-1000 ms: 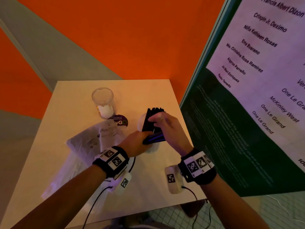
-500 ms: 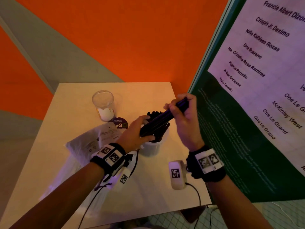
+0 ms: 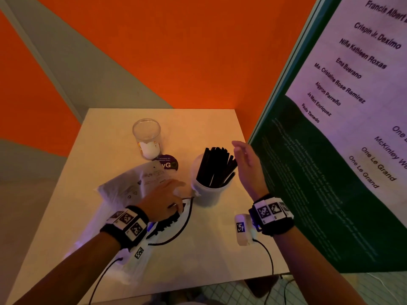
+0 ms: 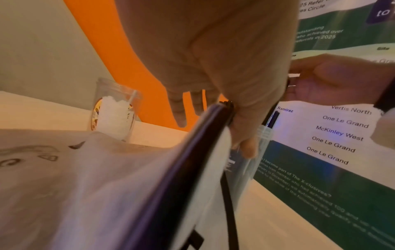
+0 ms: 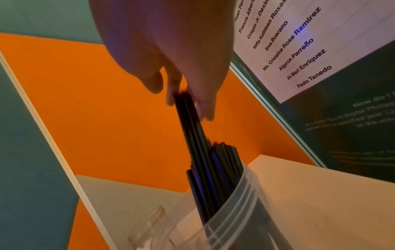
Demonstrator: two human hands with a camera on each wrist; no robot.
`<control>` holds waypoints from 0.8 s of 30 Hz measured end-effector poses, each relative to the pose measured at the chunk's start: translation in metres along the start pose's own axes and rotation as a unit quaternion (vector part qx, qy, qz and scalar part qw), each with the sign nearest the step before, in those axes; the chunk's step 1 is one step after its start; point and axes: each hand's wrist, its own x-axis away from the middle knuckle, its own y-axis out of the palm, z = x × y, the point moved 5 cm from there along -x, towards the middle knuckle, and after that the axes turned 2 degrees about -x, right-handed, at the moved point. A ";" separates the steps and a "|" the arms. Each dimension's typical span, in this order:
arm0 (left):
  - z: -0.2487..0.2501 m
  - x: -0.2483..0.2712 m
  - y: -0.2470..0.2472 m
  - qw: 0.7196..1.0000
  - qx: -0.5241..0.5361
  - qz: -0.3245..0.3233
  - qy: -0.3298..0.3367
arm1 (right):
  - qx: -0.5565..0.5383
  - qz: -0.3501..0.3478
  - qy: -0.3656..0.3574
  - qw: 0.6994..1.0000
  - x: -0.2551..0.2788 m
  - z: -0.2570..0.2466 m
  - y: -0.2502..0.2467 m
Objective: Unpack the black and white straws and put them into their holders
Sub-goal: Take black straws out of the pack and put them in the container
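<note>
Pale table (image 3: 209, 249) under an orange wall (image 3: 176, 51): black straws (image 3: 214, 166) stand in a translucent holder (image 3: 209, 194) at mid-frame. Right hand (image 3: 247, 166) hovers just right of their tips, fingers straight. Left hand (image 3: 161, 200), lower left, rests on a straw pack (image 3: 167, 223); its grip is unclear.

two holders (image 3: 147, 133) (image 3: 209, 194); two hands (image 3: 163, 198) (image 3: 248, 168); one table (image 3: 209, 252); one round sticker (image 3: 168, 165)

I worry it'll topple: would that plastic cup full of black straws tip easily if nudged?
Probably tippy: the cup looks thin and light, and the black straws stand well above its rim, leaning sideways. On the smooth table it might slide first if pushed low. The straws look stiff, so they'd shift together.
</note>
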 end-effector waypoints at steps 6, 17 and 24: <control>-0.026 0.025 0.009 0.986 -0.005 -0.128 -0.102 | 0.081 0.049 -0.135 0.986 0.021 -0.033 0.002; -0.029 0.036 -0.015 0.992 0.073 -0.025 -0.097 | 0.330 -0.496 -0.006 0.804 0.112 0.037 0.193; -0.031 0.045 -0.025 0.989 0.126 0.009 -0.082 | 0.425 -0.394 0.016 0.815 0.103 0.070 0.243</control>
